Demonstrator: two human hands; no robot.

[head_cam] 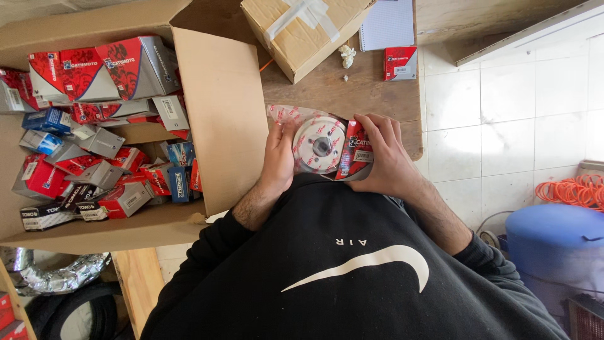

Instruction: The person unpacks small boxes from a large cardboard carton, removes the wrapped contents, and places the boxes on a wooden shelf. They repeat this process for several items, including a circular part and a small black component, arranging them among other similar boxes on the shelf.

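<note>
Head view, looking straight down over a black sweatshirt: left hand closing around the left edge of a round white metal disc wrapped in clear printed plastic, fingers lying flat along its rim; right hand gripping a small red and grey box, fingers curling over its top and pressing it against the disc's right side; disc and box touching, both being held up close to the chest, just above the near edge of a wooden table; loose end of the plastic wrap trailing up and left from the disc.

Sitting left of the hands, a large open cardboard carton, its upright flap just beside the left hand, holding many small red, grey, blue and black boxes jumbled together; lying farther up the table, a taped brown cardboard box, a lined notepad, a second small red box and a crumpled white scrap; showing at the right over white floor tiles, a coil of orange cord and a blue drum; showing at lower left, a crinkled silver duct.
</note>
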